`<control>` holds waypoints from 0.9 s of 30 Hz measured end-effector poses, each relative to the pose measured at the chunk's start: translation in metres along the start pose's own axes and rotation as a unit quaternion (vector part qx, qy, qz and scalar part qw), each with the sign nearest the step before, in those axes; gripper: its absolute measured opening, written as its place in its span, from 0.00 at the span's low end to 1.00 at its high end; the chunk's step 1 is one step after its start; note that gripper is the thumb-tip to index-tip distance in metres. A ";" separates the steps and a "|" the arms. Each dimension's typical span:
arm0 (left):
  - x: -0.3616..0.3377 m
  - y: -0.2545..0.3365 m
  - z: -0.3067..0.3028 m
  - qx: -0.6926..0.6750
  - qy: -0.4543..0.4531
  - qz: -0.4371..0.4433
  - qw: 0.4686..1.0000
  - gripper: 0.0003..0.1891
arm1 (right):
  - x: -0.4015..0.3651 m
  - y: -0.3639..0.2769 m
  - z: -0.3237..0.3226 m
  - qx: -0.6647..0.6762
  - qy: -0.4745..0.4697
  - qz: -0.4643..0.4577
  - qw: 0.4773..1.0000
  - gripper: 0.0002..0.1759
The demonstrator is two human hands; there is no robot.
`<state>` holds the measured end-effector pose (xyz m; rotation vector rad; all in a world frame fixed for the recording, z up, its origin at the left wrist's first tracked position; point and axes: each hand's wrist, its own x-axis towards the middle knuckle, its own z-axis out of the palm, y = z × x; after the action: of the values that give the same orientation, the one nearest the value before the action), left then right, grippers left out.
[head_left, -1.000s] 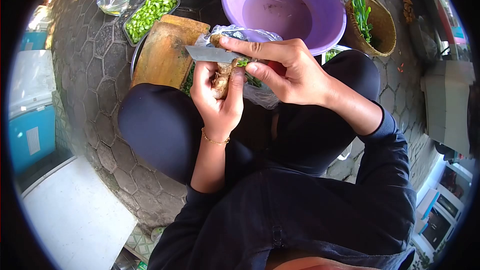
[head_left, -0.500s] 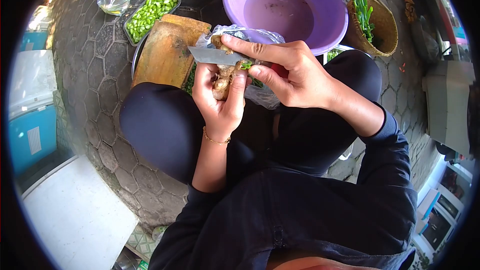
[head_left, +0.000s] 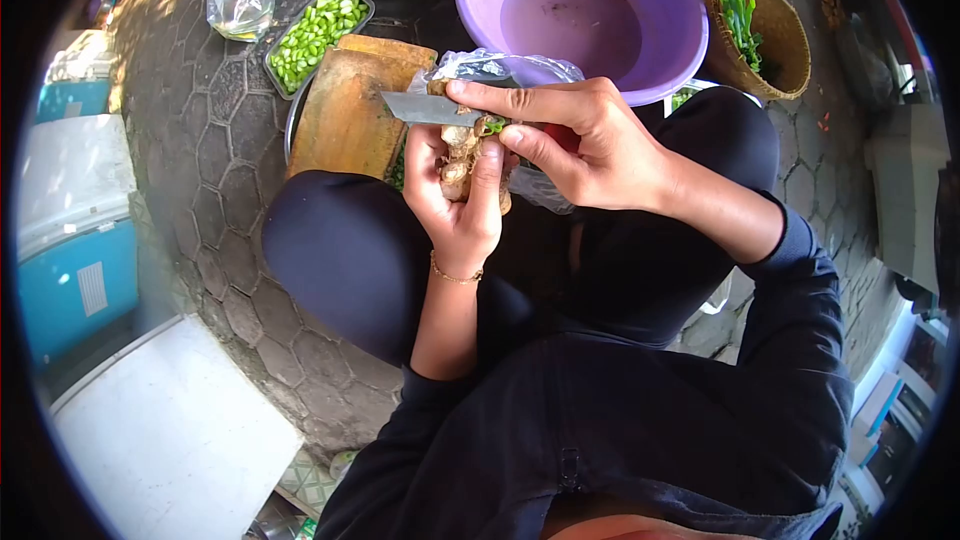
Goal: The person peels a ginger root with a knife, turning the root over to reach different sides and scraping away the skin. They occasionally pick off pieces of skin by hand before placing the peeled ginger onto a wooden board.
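Note:
My left hand [head_left: 460, 205] is wrapped round a knobbly brown root [head_left: 456, 175], its thumb along the right side. My right hand [head_left: 590, 145] grips a knife, and its handle is mostly hidden by the fingers. The knife's blade [head_left: 420, 109] points left and lies across the upper part of the root. My right thumb and index finger are close to a small green piece [head_left: 493, 125] on the root. Behind the hands is a clear plastic bag [head_left: 545, 68].
A wooden board [head_left: 350, 120] lies left of the hands, beside a tray of cut green vegetables [head_left: 318, 35]. Beyond the hands stands a purple basin [head_left: 690, 45] with some water. A woven basket [head_left: 785, 40] holds green stalks at the right. My knees flank the work.
The whole view has shifted, so the surroundings sit slightly further right. Both hands keep their hold on the root and knife; the root looks slightly turned.

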<state>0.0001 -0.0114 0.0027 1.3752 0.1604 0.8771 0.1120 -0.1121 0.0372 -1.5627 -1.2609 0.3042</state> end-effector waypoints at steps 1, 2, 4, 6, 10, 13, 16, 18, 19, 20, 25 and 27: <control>0.001 -0.001 0.001 -0.003 0.008 0.012 1.000 0.12 | 0.000 0.001 -0.001 0.002 -0.017 0.000 1.000 0.26; 0.001 0.001 0.002 -0.007 0.017 0.001 1.000 0.14 | -0.001 0.000 -0.002 0.002 -0.013 0.000 1.000 0.26; 0.001 0.003 0.002 -0.020 0.011 -0.007 1.000 0.14 | 0.000 -0.008 -0.005 0.020 -0.034 0.051 0.998 0.29; 0.001 0.003 0.001 -0.035 0.006 -0.017 0.999 0.15 | 0.000 -0.006 -0.010 0.008 -0.050 0.054 0.997 0.30; 0.001 0.005 0.000 -0.032 0.000 -0.033 0.999 0.16 | 0.001 -0.011 -0.016 0.020 -0.083 0.059 0.995 0.30; 0.000 0.005 -0.002 -0.028 -0.002 -0.054 0.998 0.16 | 0.000 -0.008 -0.016 0.038 -0.078 0.054 0.995 0.30; 0.000 0.003 -0.004 -0.032 -0.019 -0.059 0.998 0.16 | 0.001 -0.013 -0.020 0.025 -0.106 0.056 0.992 0.28; 0.000 0.001 -0.007 -0.037 -0.030 -0.056 0.997 0.16 | 0.000 -0.008 -0.016 0.023 -0.082 0.046 0.995 0.29; -0.001 -0.001 -0.009 -0.029 -0.043 -0.061 0.997 0.16 | -0.001 -0.005 -0.014 0.020 -0.056 0.034 0.998 0.29; -0.001 -0.002 -0.010 -0.022 -0.057 -0.067 0.996 0.16 | -0.001 -0.002 -0.012 0.020 -0.056 0.035 0.998 0.29; -0.001 -0.003 -0.011 -0.027 -0.065 -0.058 0.996 0.16 | 0.002 -0.006 -0.016 0.075 -0.068 0.059 0.993 0.29; -0.001 -0.001 -0.009 -0.039 -0.065 -0.068 0.995 0.16 | 0.005 -0.013 -0.022 0.076 -0.069 0.070 0.992 0.29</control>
<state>-0.0052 -0.0049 -0.0007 1.3275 0.1183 0.6715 0.1225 -0.1212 0.0588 -1.5229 -1.2055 0.5945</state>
